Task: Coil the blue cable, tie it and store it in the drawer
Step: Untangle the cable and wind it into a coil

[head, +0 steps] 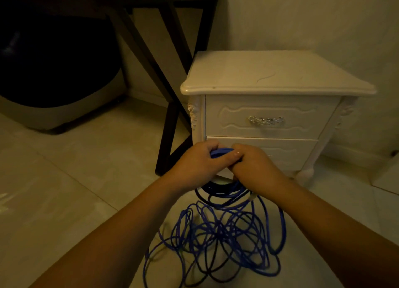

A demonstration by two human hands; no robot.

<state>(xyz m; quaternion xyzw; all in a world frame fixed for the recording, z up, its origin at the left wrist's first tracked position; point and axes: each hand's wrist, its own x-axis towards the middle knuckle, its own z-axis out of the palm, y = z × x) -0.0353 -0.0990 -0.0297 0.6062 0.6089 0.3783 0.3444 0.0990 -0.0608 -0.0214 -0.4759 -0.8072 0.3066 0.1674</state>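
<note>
1. You have two hands in view, one blue cable (224, 192), and one white nightstand (278, 71) with two drawers, both closed.
2. Your left hand (198, 162) is curled round a gathered bunch of cable loops, with the thumb laid across the top of the bunch. Your right hand (254, 166) is pressed up against the left, with its fingers curled over the same bunch, so both hands grip the cable.
3. The cable is thin and bright blue. Part of it is gathered into tidy loops that hang from your hands, and these look darker in the shade below your wrists. The rest lies on the tiled floor (64, 179) between your forearms as a loose tangle of many overlapping rings.
4. You hold the bunch in front of the lower drawer (287, 151), low and near the nightstand's left front corner. Your hands cover part of that drawer's front.
5. The upper drawer (259, 117) has one silver handle (266, 120) at its middle.
6. A dark table (172, 50) with slanted legs stands just left of the nightstand, and one leg reaches the floor close beside your left hand.
7. Further left, under the table, sits a large dark rounded object (54, 71) with a grey base. You cannot tell what it is in this light.
</note>
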